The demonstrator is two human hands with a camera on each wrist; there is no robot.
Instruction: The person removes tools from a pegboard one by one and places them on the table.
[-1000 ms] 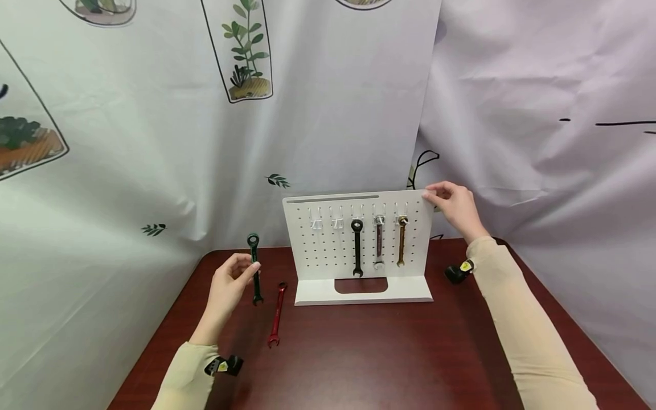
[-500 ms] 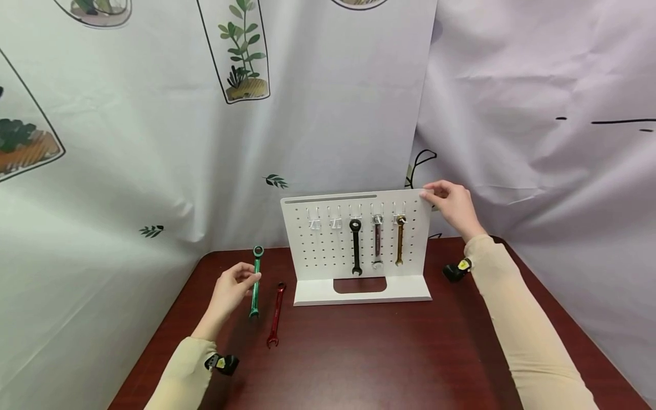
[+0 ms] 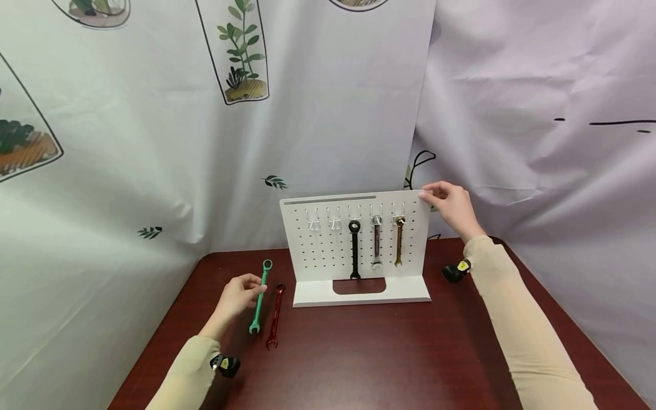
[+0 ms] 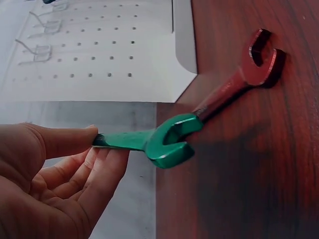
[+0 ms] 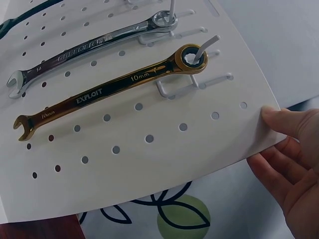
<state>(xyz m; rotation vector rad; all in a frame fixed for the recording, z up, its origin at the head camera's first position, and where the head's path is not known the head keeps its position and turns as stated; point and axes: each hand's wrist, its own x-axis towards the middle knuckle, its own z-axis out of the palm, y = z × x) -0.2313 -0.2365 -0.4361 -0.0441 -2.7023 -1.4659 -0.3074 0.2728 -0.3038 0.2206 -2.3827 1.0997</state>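
My left hand (image 3: 240,296) pinches a green combination wrench (image 4: 167,144) by its shaft, thumb on one side and fingers on the other. The wrench slants, ring end up and open end low over the table, just left of a red wrench (image 3: 275,319) that lies there. At the white pegboard's (image 3: 318,250) top right corner, my right hand (image 3: 453,208) pinches the edge between thumb and fingers. Three wrenches hang by their ring ends on the board's hooks: a black one (image 3: 355,250), a silver one (image 5: 89,50) and a gold one (image 5: 109,89) marked 10mm.
Two hooks on the board's left, one of them a clear hook (image 3: 314,222), carry no wrench. The board's white base (image 3: 405,290) rests on the dark red table (image 3: 359,353). A printed white cloth (image 3: 338,114) hangs behind the table.
My left hand has lowered slightly and shifted right. The green wrench has come down and tipped from near upright to a slant, closer to the red one. My right hand keeps its grip on the board.
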